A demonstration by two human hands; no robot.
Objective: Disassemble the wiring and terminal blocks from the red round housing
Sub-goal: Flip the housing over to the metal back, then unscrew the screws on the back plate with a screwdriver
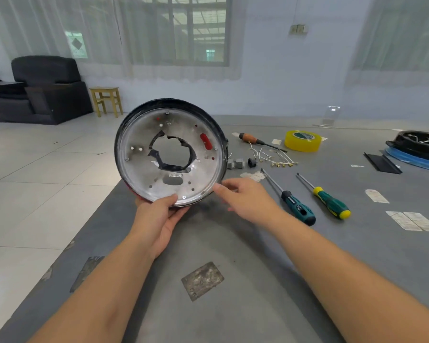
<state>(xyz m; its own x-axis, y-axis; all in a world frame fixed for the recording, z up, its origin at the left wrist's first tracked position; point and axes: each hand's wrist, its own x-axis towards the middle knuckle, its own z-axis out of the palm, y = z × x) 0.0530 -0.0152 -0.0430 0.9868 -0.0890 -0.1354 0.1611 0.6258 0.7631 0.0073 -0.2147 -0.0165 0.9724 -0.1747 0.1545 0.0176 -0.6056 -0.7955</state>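
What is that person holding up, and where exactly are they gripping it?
The left hand grips the round housing by its bottom rim, thumb on the inner face. The right hand hovers open by the lower right rim, holding nothing.

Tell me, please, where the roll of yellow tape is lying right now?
In the head view the yellow tape roll lies flat on the grey table, toward its far right, just right of the wooden-handled screwdriver and beyond the loose white wires.

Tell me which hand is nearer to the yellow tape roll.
Right. The right hand is beside the housing's lower right rim, on the side toward the tape roll. The left hand grips the housing's bottom edge, farther away.
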